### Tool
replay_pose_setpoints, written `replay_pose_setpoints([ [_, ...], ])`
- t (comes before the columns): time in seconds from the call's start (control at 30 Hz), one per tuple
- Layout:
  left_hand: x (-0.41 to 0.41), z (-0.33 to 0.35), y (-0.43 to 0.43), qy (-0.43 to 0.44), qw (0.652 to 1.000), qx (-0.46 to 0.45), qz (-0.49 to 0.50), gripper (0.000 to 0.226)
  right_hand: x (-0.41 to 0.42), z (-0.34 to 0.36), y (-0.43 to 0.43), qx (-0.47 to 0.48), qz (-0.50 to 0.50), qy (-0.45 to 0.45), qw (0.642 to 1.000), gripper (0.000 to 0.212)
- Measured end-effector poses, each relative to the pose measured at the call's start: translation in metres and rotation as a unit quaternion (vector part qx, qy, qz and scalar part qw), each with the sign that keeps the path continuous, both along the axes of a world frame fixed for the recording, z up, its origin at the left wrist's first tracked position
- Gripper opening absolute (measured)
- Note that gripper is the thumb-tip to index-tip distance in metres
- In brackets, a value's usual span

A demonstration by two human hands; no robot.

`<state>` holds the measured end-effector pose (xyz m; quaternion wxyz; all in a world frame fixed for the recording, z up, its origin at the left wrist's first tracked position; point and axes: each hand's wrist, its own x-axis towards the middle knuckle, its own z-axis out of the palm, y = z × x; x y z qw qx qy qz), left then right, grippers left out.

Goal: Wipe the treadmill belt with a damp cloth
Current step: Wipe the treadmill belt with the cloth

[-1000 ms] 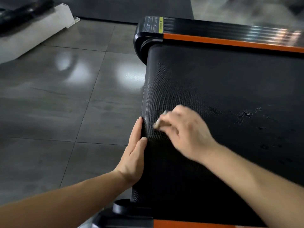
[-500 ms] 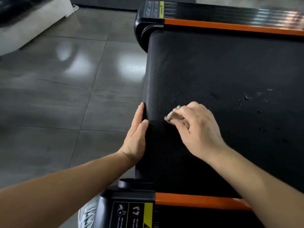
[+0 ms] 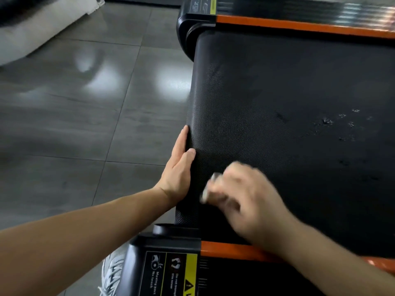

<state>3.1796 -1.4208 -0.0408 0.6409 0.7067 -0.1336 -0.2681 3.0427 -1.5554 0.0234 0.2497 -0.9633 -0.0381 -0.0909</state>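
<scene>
The belt [image 3: 277, 92] is stretching across the right of the view, black and finely dimpled, and is running between 2 orange bands, the far strip [image 3: 299, 26] and the near strip [image 3: 224, 249]. The left hand [image 3: 179, 167] is lying flat against the belt's rounded end. Its fingers are reaching straight along the edge and its thumb is resting on the top surface, so it is pressing rather than gripping.

The right hand [image 3: 245, 197] is sitting on the belt just beside the left hand, close to the near strip. It is blurred, but its fingers are curling over the cloth [image 3: 210, 186], a small pale wad that is poking out past the knuckles towards the belt's end. The cloth is down at the belt surface (how firmly it is pressing cannot be told through the blur).

Well apart from both hands, droplets [image 3: 333, 122] are glinting on the belt further to the right. A label [image 3: 171, 272] with a yellow bar is showing on the black corner cover by the near strip. A white shoe [image 3: 113, 272] is standing beside it on the floor [image 3: 85, 124], whose grey tiles are reflecting light.
</scene>
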Motion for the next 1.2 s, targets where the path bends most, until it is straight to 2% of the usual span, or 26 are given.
replay_pose_setpoints([
  [0.07,-0.001,0.003,-0.001,0.022,0.999,-0.021,0.012,0.07,-0.012,0.003,0.009,0.015,0.056,-0.007,0.998,0.021],
  [0.17,0.003,0.008,-0.001,0.036,0.998,-0.033,0.037,0.059,0.028,-0.002,-0.006,0.0,0.047,-0.038,0.998,0.026],
  [0.27,0.013,0.008,-0.001,0.071,0.995,-0.037,0.058,0.037,0.108,-0.006,-0.04,-0.02,-0.065,-0.085,0.994,0.029],
  [0.37,0.025,0.011,-0.004,0.116,0.99,-0.051,0.064,0.03,0.178,-0.002,-0.068,-0.033,-0.16,-0.059,0.985,0.022],
  [0.43,0.036,0.011,-0.007,0.147,0.985,-0.059,0.072,0.029,0.186,0.0,-0.057,-0.025,-0.096,-0.047,0.994,0.018],
  [0.53,0.062,0.009,-0.013,0.176,0.977,-0.067,0.099,0.033,0.162,0.0,-0.031,-0.031,0.098,-0.027,0.994,0.02],
  [0.6,0.077,0.007,-0.02,0.194,0.972,-0.079,0.108,0.035,0.172,-0.002,-0.039,-0.059,0.135,-0.021,0.989,0.023],
  [0.73,0.091,-0.003,-0.038,0.212,0.97,-0.082,0.08,0.036,0.26,-0.003,-0.076,-0.127,0.025,-0.023,0.991,0.02],
  [0.93,0.09,-0.016,-0.049,0.171,0.981,-0.094,0.025,0.038,0.374,0.003,-0.131,-0.173,-0.127,-0.014,0.977,0.023],
  [1.07,0.087,-0.024,-0.051,0.185,0.976,-0.113,0.031,0.053,0.387,-0.001,-0.133,-0.19,-0.178,-0.045,0.965,0.024],
  [1.2,0.089,-0.026,-0.049,0.223,0.966,-0.125,0.034,0.043,0.36,0.005,-0.118,-0.149,-0.166,-0.006,0.975,0.024],
])
